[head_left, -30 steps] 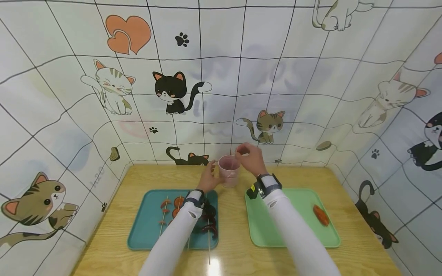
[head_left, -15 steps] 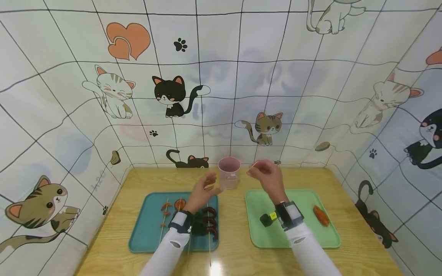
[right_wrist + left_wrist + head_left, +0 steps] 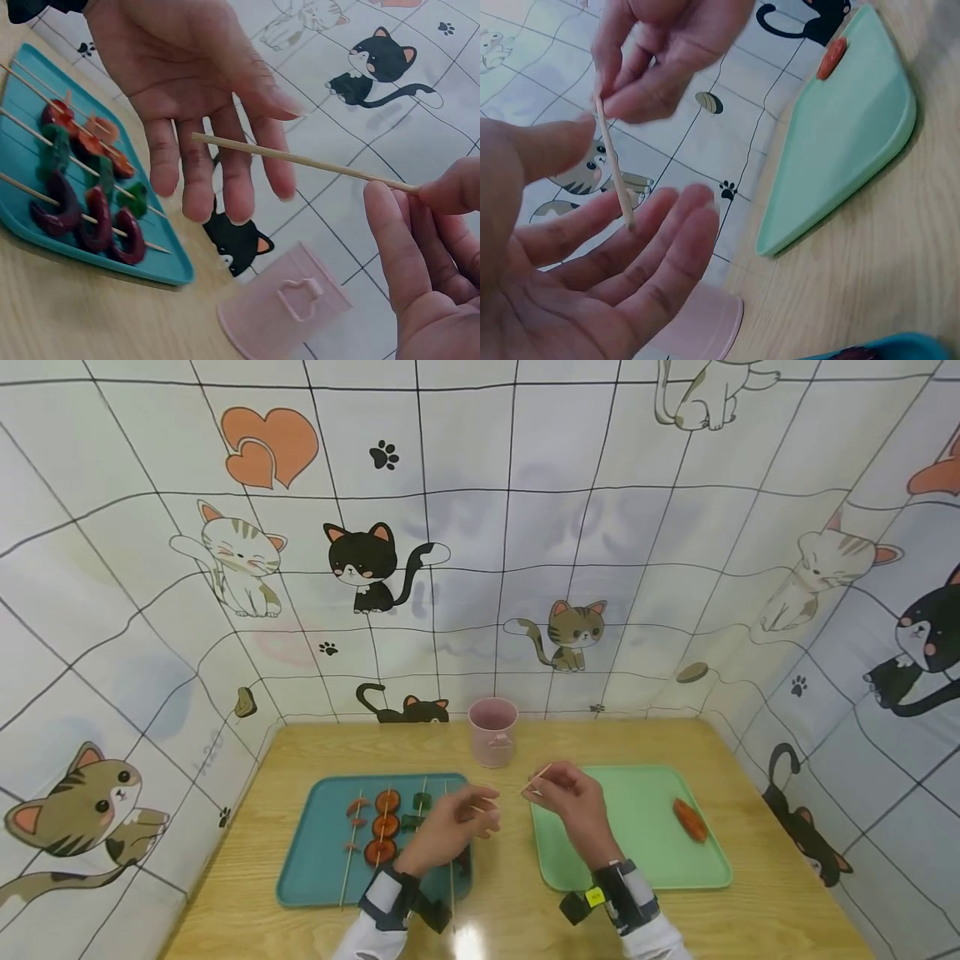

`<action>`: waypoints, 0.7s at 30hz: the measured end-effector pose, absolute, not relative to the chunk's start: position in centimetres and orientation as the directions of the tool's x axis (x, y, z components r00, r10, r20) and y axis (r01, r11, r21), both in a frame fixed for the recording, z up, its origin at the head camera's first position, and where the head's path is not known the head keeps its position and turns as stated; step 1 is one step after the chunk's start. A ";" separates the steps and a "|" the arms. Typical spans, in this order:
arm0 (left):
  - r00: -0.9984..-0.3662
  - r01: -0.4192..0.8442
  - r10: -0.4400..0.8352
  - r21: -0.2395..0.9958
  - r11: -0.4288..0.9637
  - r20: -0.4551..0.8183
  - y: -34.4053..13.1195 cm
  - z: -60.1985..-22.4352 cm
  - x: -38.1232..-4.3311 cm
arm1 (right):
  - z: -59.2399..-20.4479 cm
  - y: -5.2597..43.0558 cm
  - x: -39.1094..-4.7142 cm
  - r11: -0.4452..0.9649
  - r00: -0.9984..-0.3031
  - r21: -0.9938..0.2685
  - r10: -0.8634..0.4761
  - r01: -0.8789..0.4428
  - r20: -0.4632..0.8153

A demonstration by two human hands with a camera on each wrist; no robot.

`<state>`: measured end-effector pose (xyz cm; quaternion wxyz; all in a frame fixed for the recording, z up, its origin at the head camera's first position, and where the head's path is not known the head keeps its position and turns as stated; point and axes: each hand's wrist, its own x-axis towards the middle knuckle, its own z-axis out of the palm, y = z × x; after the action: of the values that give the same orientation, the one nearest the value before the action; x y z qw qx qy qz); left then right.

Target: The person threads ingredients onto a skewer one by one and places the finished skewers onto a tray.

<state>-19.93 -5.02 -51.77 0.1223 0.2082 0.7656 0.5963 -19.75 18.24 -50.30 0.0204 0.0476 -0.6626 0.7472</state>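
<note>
My right hand (image 3: 576,810) pinches one end of a thin bare wooden skewer (image 3: 300,159) between thumb and fingers, in front of the green tray. Its free end points toward my left hand (image 3: 448,831), whose fingers are spread and loosely bent above the blue tray. In the left wrist view the skewer (image 3: 613,165) crosses in front of the left fingers, which are not closed round it. Behind both hands stands a small pink bucket (image 3: 492,739) with a little handle on its front. A lone orange-red food piece (image 3: 689,821) lies on the green tray (image 3: 630,835).
On the blue tray (image 3: 300,885) at left lie several loaded skewers: small orange pieces (image 3: 357,807), round red-brown slices (image 3: 385,827), green chunks (image 3: 422,802) and dark red curled pieces (image 3: 94,217). A cat-printed tiled cloth (image 3: 480,543) encloses the wooden table.
My right hand has moved from the pink bucket toward me, carrying the skewer over by the green tray. My left hand has left the bucket's side and come down over the blue tray.
</note>
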 end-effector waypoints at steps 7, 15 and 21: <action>-0.863 0.076 0.503 0.974 0.214 -0.043 -5.4 -52.4 -18.4 | -51.8 17.0 -18.4 -0.166 -0.996 -0.986 -0.085 -0.006 0.020; -0.852 0.098 0.523 0.969 0.227 -0.037 -5.8 -52.8 -16.9 | -53.0 16.1 -17.7 -0.204 -0.996 -0.978 -0.086 0.041 -0.024; -0.888 0.147 0.459 0.943 0.300 -0.007 -5.8 -53.7 -16.4 | -53.5 15.1 -17.5 -0.226 -0.994 -0.972 -0.105 0.063 -0.041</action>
<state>-16.43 -5.77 -53.69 0.1393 0.1909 0.7940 0.5601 -17.50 15.12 -53.51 -0.0537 0.0166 -0.6198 0.7827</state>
